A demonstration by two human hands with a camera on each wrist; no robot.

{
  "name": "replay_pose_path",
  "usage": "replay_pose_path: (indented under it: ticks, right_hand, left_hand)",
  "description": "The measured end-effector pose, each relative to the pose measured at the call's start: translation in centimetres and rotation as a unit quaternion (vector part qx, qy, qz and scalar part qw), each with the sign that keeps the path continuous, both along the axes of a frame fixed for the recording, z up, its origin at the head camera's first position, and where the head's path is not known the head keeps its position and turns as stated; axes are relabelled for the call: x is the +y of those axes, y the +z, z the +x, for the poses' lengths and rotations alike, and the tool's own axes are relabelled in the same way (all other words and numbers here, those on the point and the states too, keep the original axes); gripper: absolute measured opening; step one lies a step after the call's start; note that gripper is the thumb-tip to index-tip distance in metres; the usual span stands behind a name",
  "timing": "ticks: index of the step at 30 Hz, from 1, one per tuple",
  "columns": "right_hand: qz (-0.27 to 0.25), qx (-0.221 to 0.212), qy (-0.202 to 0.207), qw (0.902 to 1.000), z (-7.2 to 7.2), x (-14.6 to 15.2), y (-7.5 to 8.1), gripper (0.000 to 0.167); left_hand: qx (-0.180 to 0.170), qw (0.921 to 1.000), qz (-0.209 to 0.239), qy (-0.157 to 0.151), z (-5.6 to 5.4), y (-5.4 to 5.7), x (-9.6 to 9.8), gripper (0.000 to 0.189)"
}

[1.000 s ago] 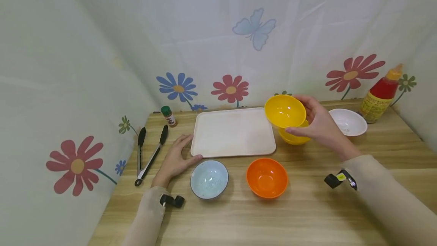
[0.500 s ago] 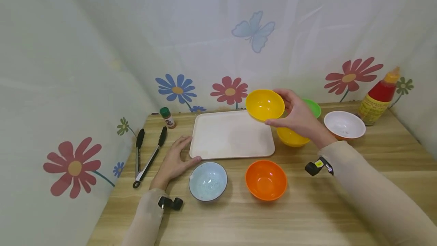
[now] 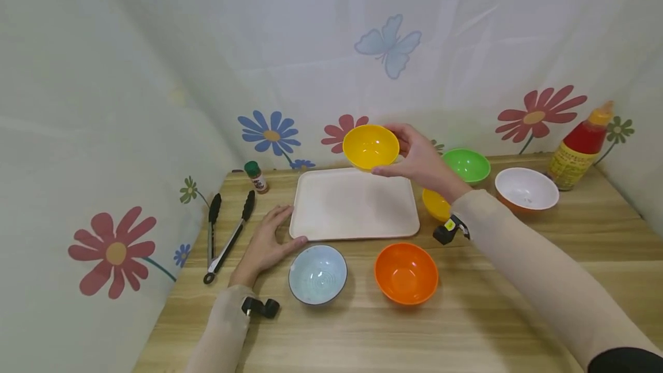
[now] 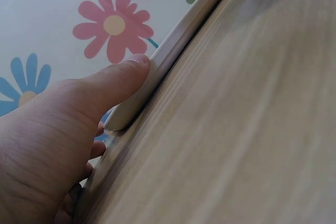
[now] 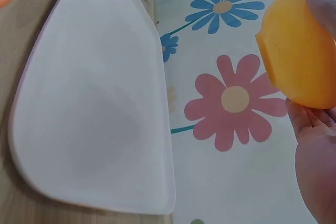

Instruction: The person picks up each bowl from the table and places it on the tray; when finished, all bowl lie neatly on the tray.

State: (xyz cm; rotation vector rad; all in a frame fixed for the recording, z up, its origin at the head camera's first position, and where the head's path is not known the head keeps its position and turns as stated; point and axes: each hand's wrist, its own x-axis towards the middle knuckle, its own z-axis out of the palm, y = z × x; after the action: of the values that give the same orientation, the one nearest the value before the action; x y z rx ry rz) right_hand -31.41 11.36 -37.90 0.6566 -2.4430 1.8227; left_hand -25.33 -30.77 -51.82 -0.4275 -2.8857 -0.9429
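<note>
- The right hand (image 3: 422,159) grips the yellow bowl (image 3: 370,147) by its right side, thumb near, fingers far. The bowl is raised off the table (image 3: 331,338), rim up, in line with the far edge of the tray (image 3: 352,206) in the head view. Its height above the tray cannot be read.
- The left hand (image 3: 264,245) holds nothing: fingers extended at the tray's left end, thumb against the near edge.
- Slip: support is from one side only and the bowl wall appears smooth. Insufficient squeeze could let the bowl rotate or drop.
- Contact: the curtain (image 3: 311,45) stands just beyond the tray. Excess reach to the far side could press the bowl against it.
- Tilt: the tray has a raised rim. Lowering the bowl onto that rim could leave its base uneven.
- Tray shift: uneven pressure from the left hand could slide the tray nearer, into the blue bowl (image 3: 318,275) just beside its near edge.
- Snag: the right sleeve (image 3: 523,249) hides part of the other yellow bowl (image 3: 434,205). A lowered forearm could knock it, or the green bowl (image 3: 467,167) near it.
</note>
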Motion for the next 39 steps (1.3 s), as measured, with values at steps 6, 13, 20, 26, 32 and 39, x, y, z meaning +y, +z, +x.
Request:
replay_pose_path:
  ticks: [6, 13, 20, 26, 32, 39]
  right_hand:
    - [-0.004, -0.005, 0.019, 0.9998, -1.3, -2.7, 0.9, 0.092]
    - [-0.030, -0.002, 0.053, 0.9981, -2.7, -5.6, 1.5, 0.090]
    - [-0.032, 0.006, 0.066, 0.9973, -3.8, -7.7, 0.9, 0.088]
    - [-0.027, 0.005, 0.070, 0.9972, -4.1, -9.3, 0.0, 0.092]
    - [-0.019, 0.004, 0.062, 0.9979, -4.6, -10.2, -0.6, 0.091]
    - [-0.004, -0.015, 0.041, 0.9990, -5.1, -10.8, -1.9, 0.096]
  left_hand:
    - [0.001, 1.0000, -0.002, 0.001, -0.1, 0.1, -0.2, 0.097]
    - [0.008, 0.9999, -0.008, 0.001, -0.3, 0.4, -0.3, 0.097]
    - [0.008, 1.0000, -0.005, -0.001, 0.0, 0.6, 0.2, 0.096]
    - [0.000, 0.9999, -0.011, 0.005, 0.3, 0.4, 0.1, 0.098]
    - [0.000, 0.9999, -0.008, 0.006, 0.3, 0.5, 0.1, 0.099]
    - [-0.002, 0.9999, -0.013, 0.009, 0.2, 0.5, 0.2, 0.098]
